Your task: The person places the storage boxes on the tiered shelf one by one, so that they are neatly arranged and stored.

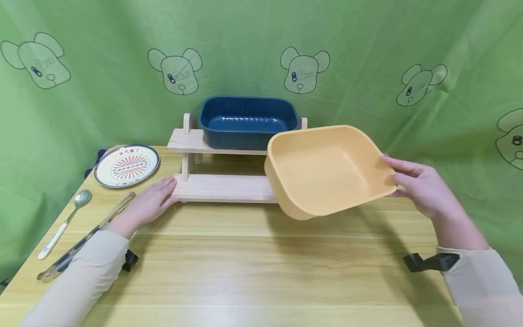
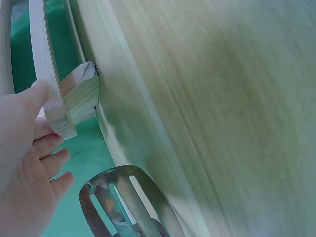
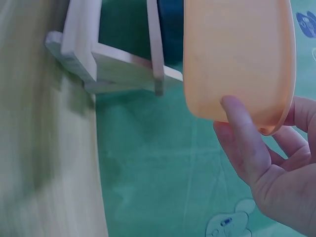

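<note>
My right hand (image 1: pixel 421 184) holds a yellow plastic basin (image 1: pixel 327 172) by its right end, with the thumb inside the rim. The basin hangs tilted above the table, its inside facing me, overlapping the right part of a two-tier wooden rack (image 1: pixel 229 187). In the right wrist view, the thumb presses the basin's (image 3: pixel 237 54) inner face while the other fingers go behind it. At the rack's lower left end is my left hand (image 1: pixel 153 200); in the left wrist view, thumb and fingers grip the board's end (image 2: pixel 59 116). A dark blue basin (image 1: pixel 249 141) stands on the upper tier.
Left on the wooden table (image 1: pixel 245 272) lie a patterned plate (image 1: pixel 130 166), a spoon with a white handle (image 1: pixel 53 240) and a slotted metal turner (image 1: pixel 120 204), partly behind the left forearm. A green curtain (image 1: pixel 245 27) with bear-like drawings hangs behind the table.
</note>
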Demonstrator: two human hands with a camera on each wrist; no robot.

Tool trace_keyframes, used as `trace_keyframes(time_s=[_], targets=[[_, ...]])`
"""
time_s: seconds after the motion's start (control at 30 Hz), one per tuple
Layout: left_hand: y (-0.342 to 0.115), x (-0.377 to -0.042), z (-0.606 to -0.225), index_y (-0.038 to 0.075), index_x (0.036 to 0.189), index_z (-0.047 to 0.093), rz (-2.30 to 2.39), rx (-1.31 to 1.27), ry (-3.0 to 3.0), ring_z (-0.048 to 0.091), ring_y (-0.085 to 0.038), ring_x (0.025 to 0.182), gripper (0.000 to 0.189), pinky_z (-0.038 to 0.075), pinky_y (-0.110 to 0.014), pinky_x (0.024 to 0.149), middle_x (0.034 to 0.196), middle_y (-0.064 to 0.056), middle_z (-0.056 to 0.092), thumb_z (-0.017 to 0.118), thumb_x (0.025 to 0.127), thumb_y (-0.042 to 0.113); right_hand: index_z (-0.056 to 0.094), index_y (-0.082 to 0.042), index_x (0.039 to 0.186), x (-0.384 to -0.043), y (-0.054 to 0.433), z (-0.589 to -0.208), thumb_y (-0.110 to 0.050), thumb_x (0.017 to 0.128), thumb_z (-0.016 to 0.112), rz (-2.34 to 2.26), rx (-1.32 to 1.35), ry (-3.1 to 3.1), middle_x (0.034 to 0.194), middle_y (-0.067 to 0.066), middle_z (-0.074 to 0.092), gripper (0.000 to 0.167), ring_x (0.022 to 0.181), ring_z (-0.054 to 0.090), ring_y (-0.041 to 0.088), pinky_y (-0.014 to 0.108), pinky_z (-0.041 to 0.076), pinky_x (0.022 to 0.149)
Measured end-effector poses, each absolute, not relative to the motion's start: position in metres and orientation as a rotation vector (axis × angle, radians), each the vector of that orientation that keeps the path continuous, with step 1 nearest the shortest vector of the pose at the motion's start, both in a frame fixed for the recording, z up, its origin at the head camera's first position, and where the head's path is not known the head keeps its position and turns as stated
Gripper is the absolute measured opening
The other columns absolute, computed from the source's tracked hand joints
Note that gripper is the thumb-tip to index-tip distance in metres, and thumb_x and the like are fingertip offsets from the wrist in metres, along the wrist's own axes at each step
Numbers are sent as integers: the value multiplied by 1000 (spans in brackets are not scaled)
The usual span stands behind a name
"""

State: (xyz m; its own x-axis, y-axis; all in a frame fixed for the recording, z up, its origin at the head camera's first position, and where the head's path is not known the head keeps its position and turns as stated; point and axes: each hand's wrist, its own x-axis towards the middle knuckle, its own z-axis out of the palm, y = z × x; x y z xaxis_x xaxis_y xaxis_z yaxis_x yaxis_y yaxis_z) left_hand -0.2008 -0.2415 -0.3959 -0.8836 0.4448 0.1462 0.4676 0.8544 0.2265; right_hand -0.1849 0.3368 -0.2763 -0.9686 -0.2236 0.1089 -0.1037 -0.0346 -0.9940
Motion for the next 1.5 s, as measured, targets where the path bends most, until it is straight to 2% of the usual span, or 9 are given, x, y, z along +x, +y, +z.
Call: trace_keyframes(time_s=[0.37, 0.53, 0.6, 0.73, 0.83, 1.0, 1.13, 1.5], targets=[[-242, -201, -397, -13, 133, 35, -398, -725, -2940, 28, -44, 127, 54, 20, -52, 106, 139, -29, 30, 50, 96, 23, 67, -19, 115, -181, 309, -298, 11, 86, 53, -1949, -387, 2231, 109, -10, 62, 43, 87, 63, 11, 30, 56, 63], [-242, -200, -397, -13, 133, 35, -399, -722, -2936, 29, -44, 127, 54, 20, -52, 106, 139, -29, 31, 50, 96, 22, 63, -12, 120, -181, 292, -306, 7, 86, 54, -1847, -349, 2297, 108, -10, 62, 39, 87, 63, 14, 36, 56, 64], [-243, -200, -397, -14, 133, 35, -398, -722, -2933, 29, -44, 127, 54, 20, -52, 106, 139, -29, 31, 51, 95, 21, 56, -3, 126, -181, 284, -310, 5, 87, 53, -1787, -319, 2334, 112, -3, 61, 41, 87, 63, 15, 37, 56, 65], [-242, -200, -397, -14, 133, 35, -397, -722, -2932, 29, -44, 127, 54, 21, -52, 106, 139, -29, 32, 51, 95, 21, 38, 12, 133, -182, 270, -319, 3, 87, 50, -1729, -259, 2349, 128, 22, 48, 48, 85, 64, 16, 38, 56, 67], [-242, -201, -397, -13, 134, 35, -397, -719, -2936, 28, -43, 128, 54, 20, -52, 106, 139, -29, 31, 51, 95, 21, 36, 13, 134, -184, 260, -328, 4, 87, 49, -1740, -214, 2332, 135, 31, 36, 50, 81, 64, 16, 38, 56, 67], [-243, -201, -397, -13, 134, 34, -391, -718, -2938, 29, -44, 128, 54, 20, -52, 106, 139, -29, 31, 51, 96, 21, 37, 11, 134, -185, 248, -339, 4, 85, 50, -1770, -160, 2316, 135, 31, 36, 51, 77, 64, 16, 41, 55, 69], [-242, -201, -397, -13, 134, 35, -389, -723, -2933, 29, -44, 127, 54, 21, -52, 106, 139, -29, 31, 51, 95, 21, 37, 11, 134, -187, 244, -343, 5, 84, 48, -1769, -138, 2322, 136, 30, 36, 51, 80, 64, 18, 43, 55, 70], [-242, -201, -396, -13, 134, 34, -397, -717, -2943, 28, -44, 128, 54, 20, -52, 106, 140, -29, 30, 51, 96, 22, 40, 6, 135, -191, 233, -345, 4, 84, 48, -1758, -94, 2357, 139, 25, 36, 51, 85, 64, 22, 40, 54, 73]])
